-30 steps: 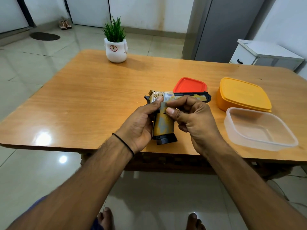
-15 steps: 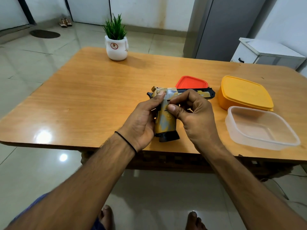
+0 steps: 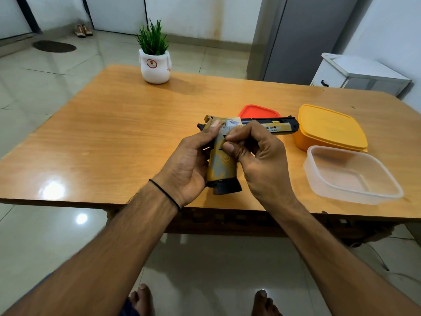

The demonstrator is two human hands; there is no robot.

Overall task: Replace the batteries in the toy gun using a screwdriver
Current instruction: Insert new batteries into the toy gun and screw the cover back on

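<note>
While the left hand (image 3: 189, 165) grips the yellow-and-grey plastic toy gun (image 3: 222, 165) round the back of its handle, thumb up on the rear of the slide, the right hand (image 3: 262, 163) curls in, thumb and forefinger pinching the handle's upper side. Gun's above the orange-brown wooden table (image 3: 114, 133) near its front edge, barrel pointing right towards the yellow lidded plastic box (image 3: 330, 128).

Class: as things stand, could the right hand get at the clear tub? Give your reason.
Probably yes: the clear tub sits open just right of the right hand, nothing between; the hand must first release the toy gun.
</note>
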